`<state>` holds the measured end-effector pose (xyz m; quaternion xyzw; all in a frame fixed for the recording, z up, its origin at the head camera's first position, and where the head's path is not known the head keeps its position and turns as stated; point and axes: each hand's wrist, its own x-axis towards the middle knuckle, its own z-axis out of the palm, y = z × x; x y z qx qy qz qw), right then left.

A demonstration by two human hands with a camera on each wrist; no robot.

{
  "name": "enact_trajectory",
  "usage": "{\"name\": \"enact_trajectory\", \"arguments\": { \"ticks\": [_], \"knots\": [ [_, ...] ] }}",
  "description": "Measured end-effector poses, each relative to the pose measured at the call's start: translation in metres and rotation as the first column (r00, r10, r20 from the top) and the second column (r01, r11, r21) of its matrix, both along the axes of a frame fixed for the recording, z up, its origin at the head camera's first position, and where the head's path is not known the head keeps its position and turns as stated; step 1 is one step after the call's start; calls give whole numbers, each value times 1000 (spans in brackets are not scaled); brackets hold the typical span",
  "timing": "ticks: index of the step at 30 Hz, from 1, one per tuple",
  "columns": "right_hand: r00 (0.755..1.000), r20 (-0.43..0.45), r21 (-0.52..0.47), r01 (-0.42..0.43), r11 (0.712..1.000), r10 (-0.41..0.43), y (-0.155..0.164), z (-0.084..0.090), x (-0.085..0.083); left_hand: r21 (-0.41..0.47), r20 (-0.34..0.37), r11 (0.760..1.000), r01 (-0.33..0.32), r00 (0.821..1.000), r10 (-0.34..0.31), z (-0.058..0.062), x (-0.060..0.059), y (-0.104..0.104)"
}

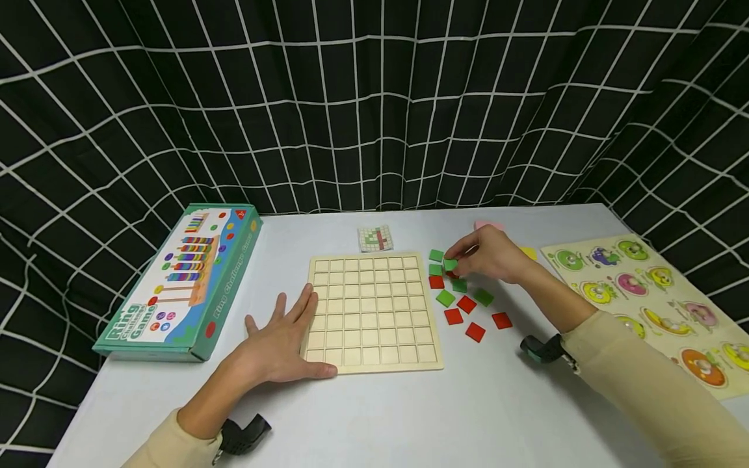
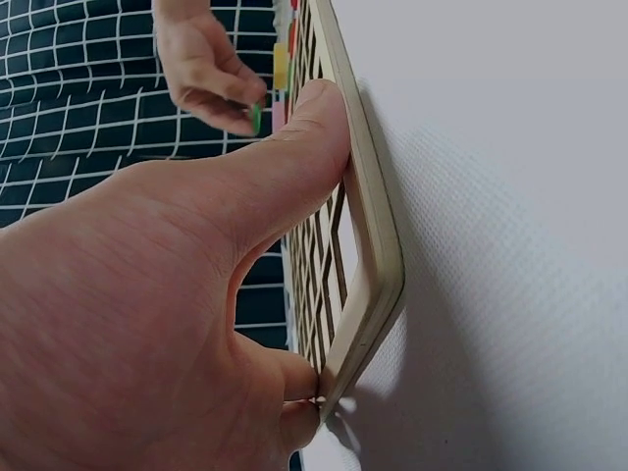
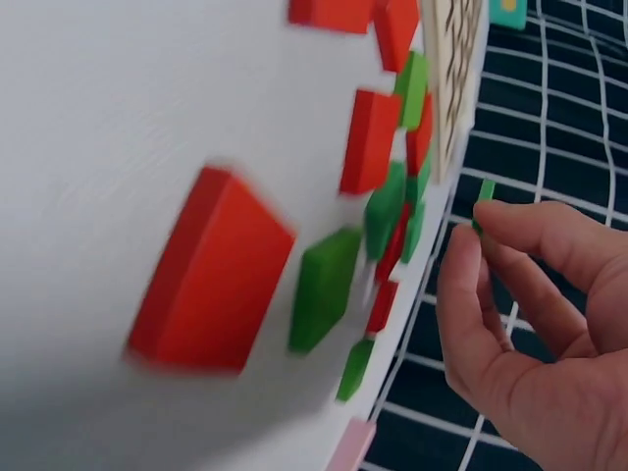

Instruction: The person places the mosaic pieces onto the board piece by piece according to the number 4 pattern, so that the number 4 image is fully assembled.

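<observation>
Left hand (image 1: 281, 344) lies flat on the white table (image 1: 409, 416), fingers spread, thumb and palm edge against the near left corner of the wooden grid board (image 1: 371, 312). Right hand (image 1: 488, 257) pinches a green tile (image 1: 450, 264) between thumb and fingertips, just above the loose red and green tiles (image 1: 468, 305) scattered right of the board.

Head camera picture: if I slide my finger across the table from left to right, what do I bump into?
Ring game box → left hand → wooden grid board → red and green tiles → right hand, pinching a green tile → animal peg puzzle.
</observation>
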<state>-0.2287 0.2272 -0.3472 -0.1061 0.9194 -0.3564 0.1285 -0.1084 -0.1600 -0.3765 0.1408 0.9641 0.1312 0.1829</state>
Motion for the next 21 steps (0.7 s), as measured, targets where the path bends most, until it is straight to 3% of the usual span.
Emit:
{"name": "enact_trajectory", "arguments": {
  "ticks": [15,21],
  "knots": [
    [999,43,-51,-23,998,25,-51,-3,-15,0,1,1000,-2,1000,2,1,-1,0],
    [994,108,-121,23,992,-10,-72,-6,-23,4,3,1000,-4,1000,4,0,0,0]
  ]
}}
